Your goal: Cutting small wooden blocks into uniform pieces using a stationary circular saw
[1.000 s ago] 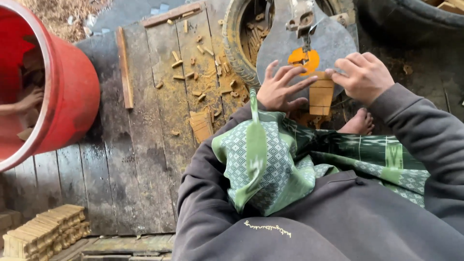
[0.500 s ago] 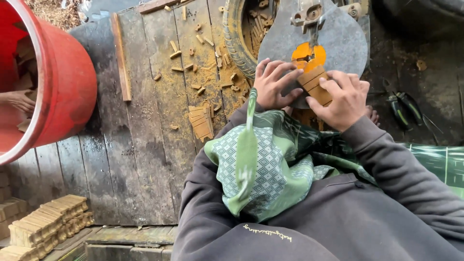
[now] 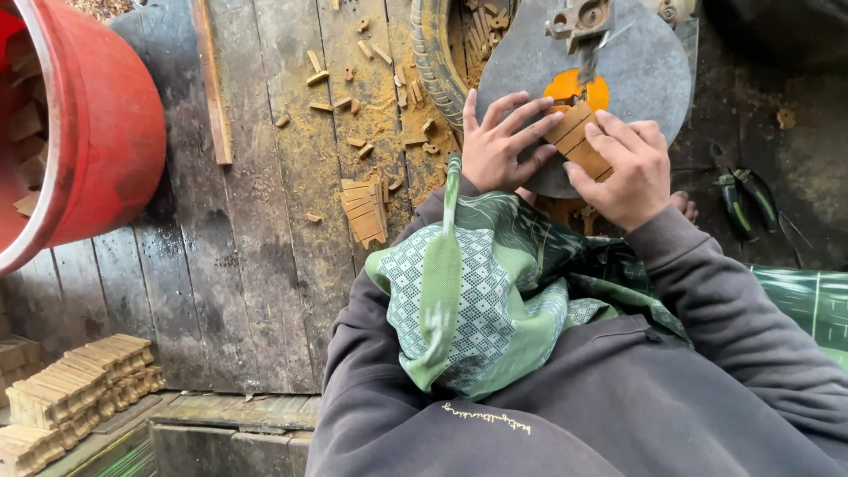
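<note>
A flat wooden block (image 3: 578, 139) lies on a grey metal saw table (image 3: 649, 71), against a thin vertical blade (image 3: 586, 60) that passes through an orange insert (image 3: 565, 87). My right hand (image 3: 623, 165) presses down on the block's near end. My left hand (image 3: 500, 141) has its fingers spread, with the fingertips against the block's left side. Both forearms are in dark grey sleeves, and a green patterned cloth (image 3: 481, 291) covers my lap.
A big red barrel (image 3: 93, 132) stands at the left. Small wood offcuts (image 3: 364, 208) and sawdust lie on the plank floor. A tyre (image 3: 437, 53) holds more cut pieces. Pliers (image 3: 740, 201) lie at the right. Stacked wooden blocks (image 3: 75, 384) sit at the bottom left.
My right hand took the block from near my lap and brought it up onto the saw table. Both hands now hold it at the blade.
</note>
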